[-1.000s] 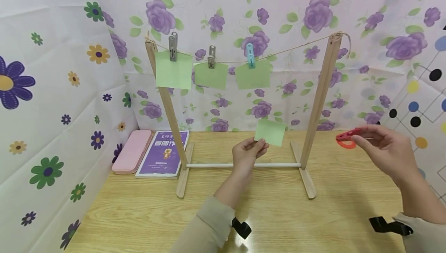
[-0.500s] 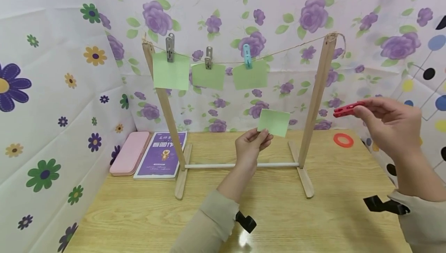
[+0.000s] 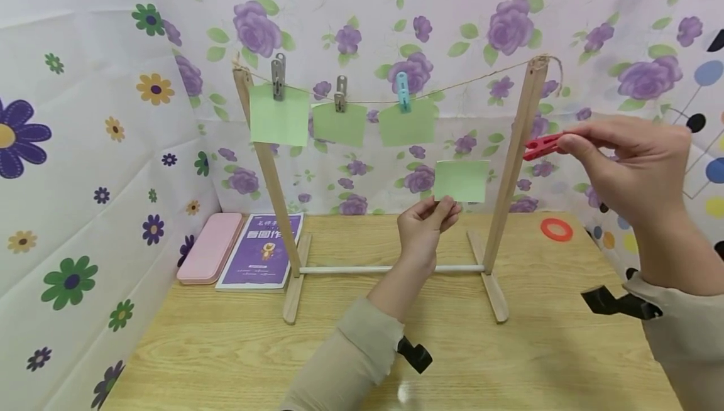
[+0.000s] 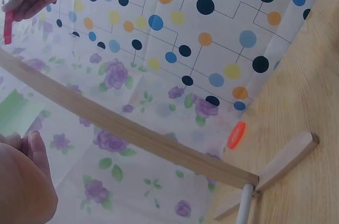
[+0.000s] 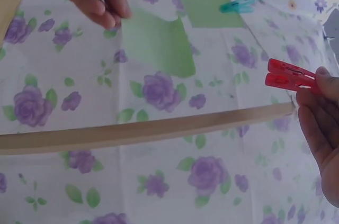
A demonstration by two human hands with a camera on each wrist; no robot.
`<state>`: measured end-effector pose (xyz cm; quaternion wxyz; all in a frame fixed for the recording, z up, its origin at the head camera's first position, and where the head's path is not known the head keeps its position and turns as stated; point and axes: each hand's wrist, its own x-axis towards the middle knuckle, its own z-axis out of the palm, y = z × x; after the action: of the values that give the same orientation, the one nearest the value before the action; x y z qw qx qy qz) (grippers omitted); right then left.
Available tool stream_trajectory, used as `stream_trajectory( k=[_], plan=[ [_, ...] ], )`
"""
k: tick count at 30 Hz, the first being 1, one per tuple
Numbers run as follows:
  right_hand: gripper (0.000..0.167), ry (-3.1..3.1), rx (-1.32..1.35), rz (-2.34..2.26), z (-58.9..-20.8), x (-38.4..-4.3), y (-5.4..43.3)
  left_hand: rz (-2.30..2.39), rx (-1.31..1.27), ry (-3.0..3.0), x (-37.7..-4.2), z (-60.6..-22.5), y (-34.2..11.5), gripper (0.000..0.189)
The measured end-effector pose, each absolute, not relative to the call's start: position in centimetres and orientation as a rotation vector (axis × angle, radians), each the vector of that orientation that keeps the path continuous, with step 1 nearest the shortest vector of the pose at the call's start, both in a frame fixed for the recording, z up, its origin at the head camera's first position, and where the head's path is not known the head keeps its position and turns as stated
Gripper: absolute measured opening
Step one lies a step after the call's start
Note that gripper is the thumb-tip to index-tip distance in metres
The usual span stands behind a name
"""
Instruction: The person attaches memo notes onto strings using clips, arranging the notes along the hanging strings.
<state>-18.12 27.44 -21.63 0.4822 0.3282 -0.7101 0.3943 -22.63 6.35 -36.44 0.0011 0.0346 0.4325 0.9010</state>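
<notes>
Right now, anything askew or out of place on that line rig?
Minor only: the string sags between the posts, so the three pegged green notes hang at uneven heights. A red ring lies loose on the table. Nothing damaged.

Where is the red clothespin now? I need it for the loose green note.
In the head view, the red clothespin is pinched in the right hand, just right of the rack's right post.

We note a light wooden table (image 3: 226, 348). On it stand the feet of a wooden rack (image 3: 294, 291), near the middle. Back left, a pink case (image 3: 210, 249) lies just beside a purple book (image 3: 262, 251). Back right lies a red ring (image 3: 557, 229).
</notes>
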Motion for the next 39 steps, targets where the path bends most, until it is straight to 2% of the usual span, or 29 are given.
stream_trajectory(
  k=[4, 7, 11, 13, 17, 19, 20, 24, 26, 39],
  plan=[
    [0.033, -1.720, 0.795, 0.898, -20.4, -18.7, 26.8, 2.839, 0.132, 1.349, -22.5, -35.6, 6.8, 0.029],
    [0.024, -1.724, 0.803, 0.888, -19.4, -19.0, 26.2, 2.848, 0.153, 1.333, -22.5, -34.9, 7.1, 0.030],
    [0.015, -1.751, 0.816, 0.814, -17.8, -19.2, 25.4, 2.853, 0.162, 1.314, -22.5, -34.0, 7.5, 0.021],
    [0.021, -1.757, 0.812, 0.755, -17.0, -19.3, 24.9, 2.863, 0.155, 1.311, -22.5, -33.7, 7.8, 0.017],
    [0.049, -1.764, 0.825, 0.626, -15.0, -19.6, 24.2, 2.882, 0.146, 1.305, -22.6, -33.1, 8.2, 0.017],
    [0.049, -1.769, 0.850, 0.567, -14.0, -20.0, 23.9, 2.886, 0.145, 1.306, -22.7, -32.8, 8.4, 0.018],
    [0.045, -1.773, 0.869, 0.539, -13.6, -20.2, 23.8, 2.888, 0.144, 1.309, -22.8, -32.6, 8.5, 0.018],
    [0.014, -1.850, 0.903, 0.433, -11.8, -21.1, 23.5, 2.899, 0.146, 1.322, -22.9, -31.7, 8.7, 0.015],
    [0.008, -1.896, 0.910, 0.377, -11.1, -21.5, 23.3, 2.909, 0.153, 1.324, -23.0, -31.2, 8.8, 0.014],
    [0.011, -2.190, 0.779, 0.354, -9.7, -22.9, 22.8, 2.957, 0.161, 1.237, -23.4, -29.7, 9.3, 0.012]
  ],
)
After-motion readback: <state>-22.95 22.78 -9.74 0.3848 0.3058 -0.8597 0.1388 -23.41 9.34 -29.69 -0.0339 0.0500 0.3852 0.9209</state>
